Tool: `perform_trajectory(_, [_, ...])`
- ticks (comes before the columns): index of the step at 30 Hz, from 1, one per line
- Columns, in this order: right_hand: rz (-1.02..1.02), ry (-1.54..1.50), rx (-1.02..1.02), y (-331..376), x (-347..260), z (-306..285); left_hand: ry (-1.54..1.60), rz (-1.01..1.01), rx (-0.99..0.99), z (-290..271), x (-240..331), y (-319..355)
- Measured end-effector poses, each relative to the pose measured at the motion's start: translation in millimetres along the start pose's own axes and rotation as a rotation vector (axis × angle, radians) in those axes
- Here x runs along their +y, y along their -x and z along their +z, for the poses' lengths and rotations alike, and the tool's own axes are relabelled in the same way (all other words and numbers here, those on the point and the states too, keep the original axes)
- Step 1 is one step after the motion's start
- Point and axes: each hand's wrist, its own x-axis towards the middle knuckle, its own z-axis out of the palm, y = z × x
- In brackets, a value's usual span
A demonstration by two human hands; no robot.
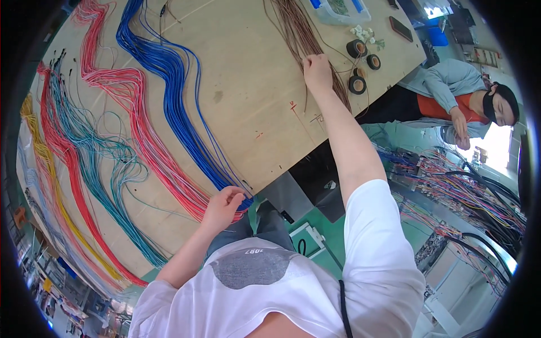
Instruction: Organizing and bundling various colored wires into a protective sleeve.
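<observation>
My right hand reaches forward to a bundle of thin brown wires on the wooden table. Its fingers are closed on some of those wires, and the fingertips are partly hidden. At the table's near edge, my left hand is curled, with thumb and fingers drawn together against the end of a thick blue wire bundle. What lies between its fingertips is too small to make out. Just left of the blue bundle runs a pink-and-red wire bundle, whose near end passes by my left hand.
Teal wires, red wires and yellow wires lie farther left on the table. Rolls of black tape, a clear bin and a phone are at the far right. A masked co-worker handles wires beyond.
</observation>
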Motion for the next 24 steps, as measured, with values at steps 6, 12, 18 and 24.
perform_trajectory(6, [-0.077, -0.093, -0.161, -14.6, 2.0, 0.3, 0.126, -0.097, 0.071, -4.5, -13.1, -1.8])
perform_trajectory(12, [0.289, -0.216, -0.561, -44.3, 4.6, -18.3, 0.116, -0.048, 0.016, 0.6, -3.5, -2.8])
perform_trajectory(18, [0.174, -0.251, -0.499, -34.4, 4.9, -52.0, 0.152, -0.034, 0.172, -0.6, -19.4, -15.7])
perform_trajectory(24, [0.289, -0.575, -0.604, 94.4, -30.9, -70.4, 0.025, 0.163, 0.676, -8.3, -40.5, -21.7])
